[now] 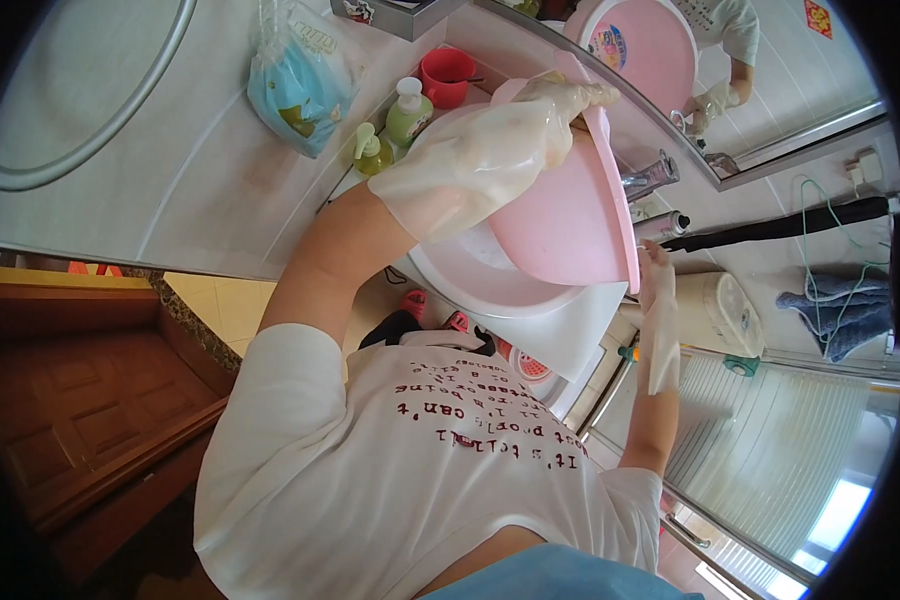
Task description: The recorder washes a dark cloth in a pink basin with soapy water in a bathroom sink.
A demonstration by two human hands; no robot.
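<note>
A pink plastic basin (570, 217) is tipped on its side over a white washbasin (487, 296), its inside facing away from me. My left hand (551, 120), in a loose translucent glove, grips the basin's rim at the top, near the mirror. At the rim's lower right end is my right hand (654, 274), gloved too, with its fingers closed on the edge and partly hidden. Whitish, foamy-looking water shows inside the washbasin below the pink basin. A chrome faucet (649, 176) stands behind the rim.
Two pump bottles (409, 112) (373, 154) and a red mug (447, 77) stand left of the washbasin. A mirror (765, 82) runs along the wall. A spray can (664, 225) lies near my right hand. A blue cloth (840, 311) hangs at the right, a filled plastic bag (300, 90) upper left.
</note>
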